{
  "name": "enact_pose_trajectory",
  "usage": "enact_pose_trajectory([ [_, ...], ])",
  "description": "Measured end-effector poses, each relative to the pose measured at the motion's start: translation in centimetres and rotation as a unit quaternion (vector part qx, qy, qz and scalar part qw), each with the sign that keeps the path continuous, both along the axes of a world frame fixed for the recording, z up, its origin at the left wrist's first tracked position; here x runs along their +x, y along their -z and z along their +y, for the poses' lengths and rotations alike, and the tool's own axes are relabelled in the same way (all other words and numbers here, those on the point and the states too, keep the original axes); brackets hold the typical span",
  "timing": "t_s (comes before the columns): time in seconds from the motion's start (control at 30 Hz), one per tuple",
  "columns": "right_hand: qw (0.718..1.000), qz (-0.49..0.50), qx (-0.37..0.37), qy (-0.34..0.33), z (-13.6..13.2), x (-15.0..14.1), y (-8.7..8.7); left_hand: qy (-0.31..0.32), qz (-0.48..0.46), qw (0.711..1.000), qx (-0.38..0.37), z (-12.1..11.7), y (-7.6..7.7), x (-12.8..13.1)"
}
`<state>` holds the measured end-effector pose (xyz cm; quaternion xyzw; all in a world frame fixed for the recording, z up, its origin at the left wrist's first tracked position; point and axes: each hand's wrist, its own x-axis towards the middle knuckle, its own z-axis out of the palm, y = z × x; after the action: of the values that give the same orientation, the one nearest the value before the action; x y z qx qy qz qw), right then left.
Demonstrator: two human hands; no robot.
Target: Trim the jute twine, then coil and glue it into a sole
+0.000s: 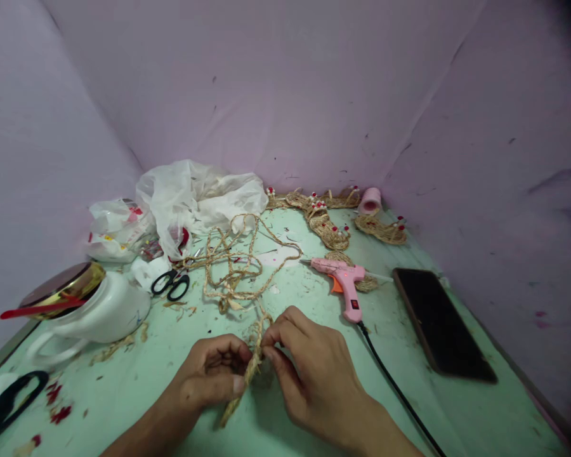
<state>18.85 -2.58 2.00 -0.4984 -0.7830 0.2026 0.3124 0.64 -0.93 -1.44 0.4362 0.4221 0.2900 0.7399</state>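
In front of me, my left hand (219, 374) grips a piece of braided straw rope (252, 368) between thumb and fingers. The piece is seen nearly edge-on and looks folded or coiled into layers. My right hand (309, 365) pinches at its upper right side, fingertips pressed together against the rope. From its top, the rope seems to run on to a loose tangle of braided rope (233, 266) just beyond my hands. A pink hot glue gun (345, 279) lies to the right of the tangle, with a glue stick out of its back.
Black-handled scissors (171, 284) and a tipped white pitcher (118, 311) lie left; more black handles (14, 400) sit front left. Plastic bags (195, 190) stand behind. Finished-looking straw pieces with red beads (328, 228) line the back. A phone (442, 324) and black cord (394, 381) lie right.
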Motion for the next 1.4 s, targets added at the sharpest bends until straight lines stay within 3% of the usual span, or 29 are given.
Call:
enact_pose_trajectory([
  [0.1, 1.0, 0.012, 0.018, 0.012, 0.0, 0.5, -0.1, -0.003, 0.007, 1.0, 0.004, 0.0, -0.1, 0.0],
  [0.2, 0.996, 0.031, 0.039, 0.073, 0.1, 1.9, 0.1, -0.001, 0.03, 0.999, 0.015, 0.2, -0.4, -0.5],
  [0.3, 0.987, -0.012, 0.013, 0.16, 0.4, 3.8, 1.0, -0.011, 0.168, 0.976, 0.141, 0.2, -0.8, -1.2],
  [0.33, 0.982, -0.037, 0.006, 0.185, 0.6, 4.3, 1.3, -0.022, 0.235, 0.946, 0.224, 0.2, -1.0, -1.4],
  [0.4, 0.97, -0.064, 0.008, 0.233, 0.9, 5.2, 2.0, -0.038, 0.343, 0.848, 0.403, 0.1, -1.2, -1.7],
  [0.47, 0.964, -0.053, 0.047, 0.255, 1.1, 5.6, 2.4, -0.025, 0.388, 0.759, 0.522, -0.2, -1.4, -1.7],
  [0.57, 0.969, 0.031, 0.091, 0.228, 0.9, 5.5, 2.2, 0.017, 0.409, 0.706, 0.578, -0.4, -1.3, -1.5],
  [0.63, 0.979, 0.107, 0.035, 0.169, 0.7, 5.1, 1.8, 0.033, 0.417, 0.695, 0.584, -0.4, -1.2, -1.3],
  [0.7, 0.977, 0.181, -0.076, 0.086, 0.5, 4.5, 1.4, 0.044, 0.413, 0.692, 0.591, -0.3, -1.2, -1.2],
  [0.83, 0.937, 0.257, -0.235, -0.024, 0.6, 3.2, 1.5, 0.063, 0.378, 0.712, 0.588, -0.4, -1.7, -1.1],
  [1.17, 0.947, 0.194, -0.206, -0.15, 1.9, 1.5, 2.7, 0.005, 0.307, 0.747, 0.589, -1.7, -4.1, -2.3],
  [1.27, 0.954, 0.189, -0.186, -0.14, 2.0, 0.6, 3.1, 0.002, 0.3, 0.749, 0.591, -1.6, -4.7, -2.5],
  [1.33, 0.939, 0.205, -0.244, -0.131, 2.1, -0.2, 3.3, 0.012, 0.305, 0.732, 0.609, -1.6, -5.2, -2.7],
  [1.4, 0.879, 0.286, -0.358, -0.131, 2.4, -1.0, 3.2, 0.043, 0.315, 0.71, 0.629, -1.5, -5.5, -2.8],
])
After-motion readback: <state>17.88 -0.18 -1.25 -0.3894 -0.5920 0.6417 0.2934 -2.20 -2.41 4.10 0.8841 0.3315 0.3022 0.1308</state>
